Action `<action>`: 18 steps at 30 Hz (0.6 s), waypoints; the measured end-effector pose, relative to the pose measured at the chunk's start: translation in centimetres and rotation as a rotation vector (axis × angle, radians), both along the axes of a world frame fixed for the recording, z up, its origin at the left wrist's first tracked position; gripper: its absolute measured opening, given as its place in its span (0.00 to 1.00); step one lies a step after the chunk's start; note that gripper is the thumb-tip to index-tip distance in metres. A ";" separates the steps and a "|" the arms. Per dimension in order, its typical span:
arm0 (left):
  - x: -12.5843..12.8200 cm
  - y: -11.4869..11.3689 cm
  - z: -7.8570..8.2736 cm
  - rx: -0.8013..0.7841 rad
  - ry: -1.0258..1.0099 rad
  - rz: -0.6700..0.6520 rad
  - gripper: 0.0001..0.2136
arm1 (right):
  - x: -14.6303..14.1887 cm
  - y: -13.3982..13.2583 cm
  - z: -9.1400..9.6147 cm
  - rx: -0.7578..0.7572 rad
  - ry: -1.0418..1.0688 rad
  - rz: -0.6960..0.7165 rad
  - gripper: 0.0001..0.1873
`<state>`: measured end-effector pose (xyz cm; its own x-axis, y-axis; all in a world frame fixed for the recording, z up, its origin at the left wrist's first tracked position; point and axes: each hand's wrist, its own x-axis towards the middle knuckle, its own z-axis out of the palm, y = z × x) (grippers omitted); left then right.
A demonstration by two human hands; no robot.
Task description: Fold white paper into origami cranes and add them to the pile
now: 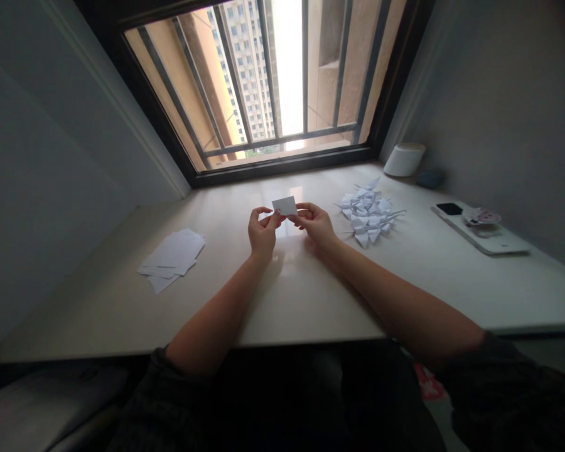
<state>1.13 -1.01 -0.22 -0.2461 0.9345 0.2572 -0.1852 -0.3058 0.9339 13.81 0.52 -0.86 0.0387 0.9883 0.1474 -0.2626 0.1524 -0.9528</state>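
I hold a small white rectangular piece of paper [285, 204] between my two hands, over the glossy off-white bench [282, 307]. The fingers of my left hand [262, 233] are closed on its lower left part, the thumb lying against the near face; my left index finger is bent and stands off to the side of the sheet. The fingers of my right hand [319, 226] pinch its right edge and lower right corner, nearly shut, with only the paper's thickness between them. Most of the face shows above my fingertips, tilted slightly. What my fingers do behind the paper I cannot tell.

To my left lies a loose stack of flat white paper sheets [175, 252], well apart from my hand. Near my right hand sits a heap of pointed, folded white paper shapes [368, 210].
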 end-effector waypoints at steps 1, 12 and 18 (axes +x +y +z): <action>-0.1 0.0 0.1 -0.010 -0.019 0.013 0.15 | 0.0 0.1 -0.1 -0.006 0.001 0.017 0.26; -0.5 0.2 0.1 0.007 0.078 0.119 0.11 | 0.2 0.1 0.0 0.000 -0.021 0.159 0.25; -1.3 0.6 -0.3 0.104 0.386 0.185 0.06 | 0.3 0.0 0.3 -0.110 0.071 0.197 0.23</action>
<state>-0.19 -0.44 -0.49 -0.2744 0.8477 0.4539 0.2384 -0.3973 0.8862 14.15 0.49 -0.55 -0.1501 0.9878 0.0419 -0.3436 -0.0124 -0.9391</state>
